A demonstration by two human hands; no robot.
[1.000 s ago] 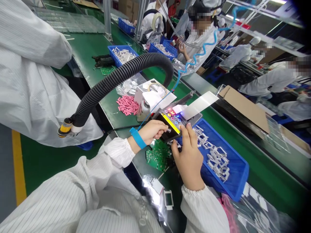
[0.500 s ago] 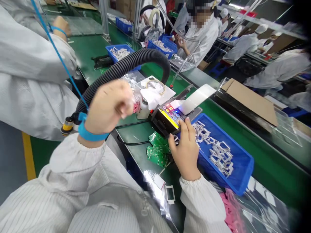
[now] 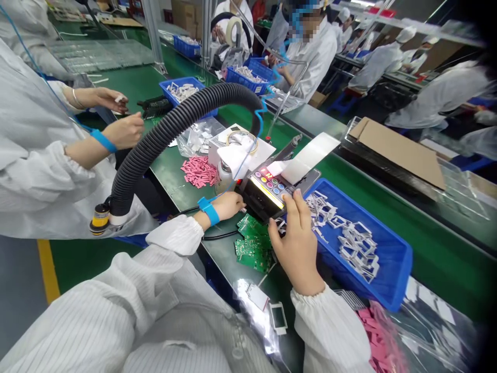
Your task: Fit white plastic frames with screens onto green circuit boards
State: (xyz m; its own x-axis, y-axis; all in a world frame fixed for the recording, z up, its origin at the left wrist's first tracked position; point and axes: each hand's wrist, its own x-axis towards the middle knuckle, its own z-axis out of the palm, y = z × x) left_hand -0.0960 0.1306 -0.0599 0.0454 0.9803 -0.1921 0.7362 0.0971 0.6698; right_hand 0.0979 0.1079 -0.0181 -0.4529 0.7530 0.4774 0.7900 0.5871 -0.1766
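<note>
My left hand [image 3: 229, 205] is closed, fingers curled together beside the front left corner of a black push-button machine [image 3: 267, 189] with a lit red display. A small pale bit shows at its fingertips, too little to name. My right hand [image 3: 297, 246] rests on the machine's front right corner. Its fingers are stretched out and apart, with the fingertips on the panel near a button and the thumb lower, at the front edge. A wide whitish strip [image 3: 310, 155] stands up from the machine's rear. Several green circuit boards [image 3: 252, 243] lie in front, between my hands.
At right, a blue bin [image 3: 388, 259] holds white frames [image 3: 355, 246]. Pink strips [image 3: 200, 171] lie at left, under an arching black hose [image 3: 186, 119]. A single white frame [image 3: 278, 317] lies near me beside a clear bag. A co-worker's hands [image 3: 124, 129] are at left.
My left hand has come down and right from a raised, blurred position to the machine's front left corner. My right hand has stayed on the machine. The co-worker's hands show more at left.
</note>
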